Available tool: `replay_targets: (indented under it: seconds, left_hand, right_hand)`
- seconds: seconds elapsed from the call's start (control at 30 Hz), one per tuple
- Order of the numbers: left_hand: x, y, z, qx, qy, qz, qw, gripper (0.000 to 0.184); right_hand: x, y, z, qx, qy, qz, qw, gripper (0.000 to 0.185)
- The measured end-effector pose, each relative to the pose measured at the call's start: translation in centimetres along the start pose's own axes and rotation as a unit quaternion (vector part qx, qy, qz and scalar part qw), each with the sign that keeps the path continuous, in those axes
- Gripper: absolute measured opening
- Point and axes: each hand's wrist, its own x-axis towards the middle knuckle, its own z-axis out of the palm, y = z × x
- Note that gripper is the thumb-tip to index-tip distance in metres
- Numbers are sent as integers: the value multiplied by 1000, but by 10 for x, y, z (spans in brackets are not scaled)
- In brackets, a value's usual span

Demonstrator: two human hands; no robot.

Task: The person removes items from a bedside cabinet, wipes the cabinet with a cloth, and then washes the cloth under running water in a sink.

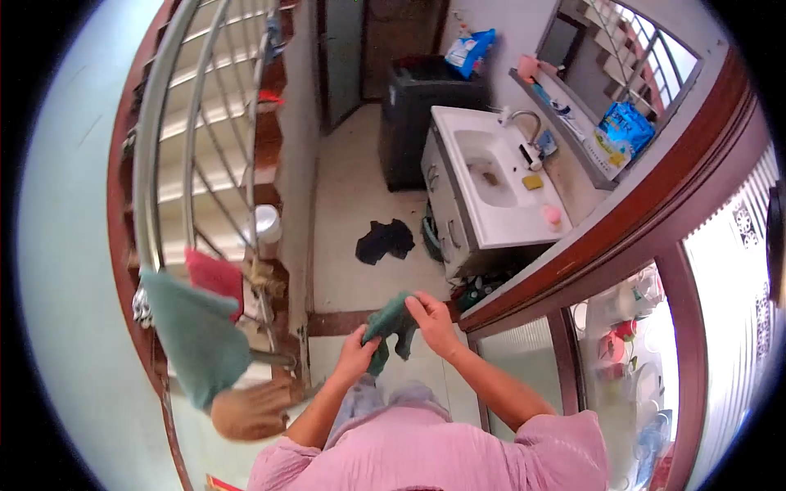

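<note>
While the fingers of the left hand (353, 357) and right hand (434, 322) grasp opposite sides of the green cloth (389, 319), its lower folds hang loose above the floor (344, 286). A slackened grip could drop it underfoot near the doorway threshold (329, 324), where the bunched fabric might cause a slip or pick up dirt.

A home washing area beside a staircase: a white sink (493, 204) under a mirror (626, 53), toiletries along a ledge (565, 123), and metal stair railings (196, 131) at left.
</note>
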Motion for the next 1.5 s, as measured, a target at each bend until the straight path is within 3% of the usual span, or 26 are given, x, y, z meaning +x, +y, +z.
replay_targets:
  seconds: [0.07, 0.23, 0.4, 0.47, 0.57, 0.6, 0.77, 0.8, 0.87, 0.9, 1.0, 1.1, 1.2, 1.3, 1.4, 1.43, 1.5]
  left_hand:
    - [55, 19, -6, 68, 23, 36, 997, 16]
    - [209, 78, 1, 39, -42, 107, 993, 13]
    - [334, 145, 48, -31, -108, 209, 971, 14]
    - [384, 151, 59, 2, -135, 199, 971, 20]
    - [464, 197, 93, 38, -140, 265, 953, 28]
    - [495, 201, 105, 57, -129, 320, 937, 31]
    - [616, 236, 166, 52, -217, 420, 880, 46]
    - [642, 223, 179, 76, -236, 491, 835, 47]
    - [681, 195, 194, 223, -270, 543, 763, 46]
    - [695, 181, 195, 277, -301, 516, 753, 46]
    - [751, 123, 194, 340, -356, 434, 755, 52]
    - [811, 87, 190, 311, -392, 375, 781, 49]
    - [861, 84, 185, 316, -395, 388, 771, 40]
    - [886, 117, 180, 300, -436, 296, 795, 35]
    - [916, 128, 192, 266, -480, 293, 783, 30]
    - [925, 123, 200, 244, -479, 298, 789, 27]
    - [942, 122, 221, 197, -517, 217, 804, 27]
  right_hand:
    - [32, 5, -20, -30, 48, 27, 998, 19]
    - [128, 29, -61, 5, 203, -5, 979, 25]
    - [239, 49, -115, 61, 227, 25, 972, 28]
    - [283, 57, -140, 85, 254, 39, 963, 27]
    - [339, 32, -178, 77, 278, -29, 957, 27]
    - [354, 23, -190, 80, 299, -55, 949, 28]
    - [425, 40, -290, -42, 388, -113, 914, 27]
    - [430, 51, -304, -103, 400, -105, 905, 28]
    - [438, 86, -335, -222, 420, -83, 876, 34]
    - [434, 116, -346, -426, 398, -38, 812, 45]
    - [428, 152, -339, -440, 359, 85, 819, 48]
    - [461, 181, -335, -405, 305, 181, 843, 51]
    - [518, 205, -330, -457, 205, 267, 823, 54]
    - [569, 238, -328, -526, 261, 330, 739, 59]
    - [613, 251, -321, -454, 271, 476, 703, 66]
    - [615, 280, -318, -466, 297, 405, 729, 60]
    - [630, 280, -337, -436, 191, 420, 773, 48]
